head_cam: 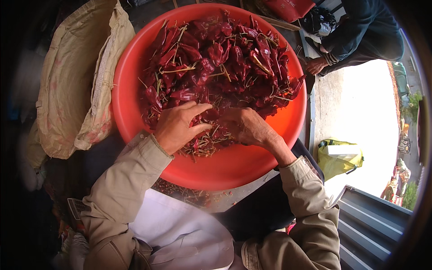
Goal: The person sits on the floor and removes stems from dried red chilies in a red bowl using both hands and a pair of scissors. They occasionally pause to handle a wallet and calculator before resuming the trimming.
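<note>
A large red plastic basin (209, 177) stands before me, heaped with dried red chili peppers (219, 54). My left hand (182, 125) hovers at the near edge of the heap, its thumb and index finger apart; peppers show in the gap. My right hand (251, 126) is over the heap, fingers curled down and inward. Its fingertips are in shadow, so I cannot tell whether it pinches a pepper. Loose pepper stems (202, 143) and small red bits lie in the basin below and between my hands.
A tan woven sack (67, 81) gapes at the basin's left. Another person's hand (316, 65) is near the basin's right rim. A yellow bag (337, 160) with a white box sits on the right. Stems and scraps (189, 194) litter the floor below the basin.
</note>
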### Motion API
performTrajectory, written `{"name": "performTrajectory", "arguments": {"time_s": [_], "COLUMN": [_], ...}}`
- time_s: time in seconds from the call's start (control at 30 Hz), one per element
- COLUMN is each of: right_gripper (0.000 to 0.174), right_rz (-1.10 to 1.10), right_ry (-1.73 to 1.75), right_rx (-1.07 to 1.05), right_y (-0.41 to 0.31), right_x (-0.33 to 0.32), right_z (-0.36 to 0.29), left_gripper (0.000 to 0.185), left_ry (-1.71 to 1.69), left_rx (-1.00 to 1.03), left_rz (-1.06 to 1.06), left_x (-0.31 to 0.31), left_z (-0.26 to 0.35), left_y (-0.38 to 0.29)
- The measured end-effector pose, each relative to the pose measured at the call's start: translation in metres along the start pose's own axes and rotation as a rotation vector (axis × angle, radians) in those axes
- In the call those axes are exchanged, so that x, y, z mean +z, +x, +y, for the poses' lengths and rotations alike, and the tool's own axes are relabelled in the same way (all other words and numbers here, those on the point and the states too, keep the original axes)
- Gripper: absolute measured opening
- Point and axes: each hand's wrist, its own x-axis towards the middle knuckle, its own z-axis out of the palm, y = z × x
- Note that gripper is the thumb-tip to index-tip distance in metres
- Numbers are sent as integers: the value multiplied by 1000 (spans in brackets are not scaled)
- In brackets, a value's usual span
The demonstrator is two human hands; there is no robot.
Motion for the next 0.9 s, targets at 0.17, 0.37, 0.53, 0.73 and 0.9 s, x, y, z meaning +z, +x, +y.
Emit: {"name": "performTrajectory", "arguments": {"time_s": [0.17, 0.37, 0.53, 0.73, 0.9], "right_gripper": [16, 16, 14, 25, 18], "right_rz": [-48, -38, 164, 207, 219], "right_ry": [125, 53, 505, 692, 617], "right_rx": [-19, -179, 167, 319, 291], "right_y": [-4, -4, -4, 0, -2], "right_x": [-15, -17, -21, -5, -1], "right_z": [-25, -27, -41, -50, -53], "left_gripper": [49, 36, 26, 25, 30], "left_ry": [49, -13, -145, -466, -456], "left_rx": [21, 22, 21, -88, -140], "left_rz": [-133, -133, -54, -177, -240], "left_x": [3, 10, 13, 9, 4], "left_z": [9, 9, 5, 1, 4], "left_y": [-2, 0, 3, 2, 1]}}
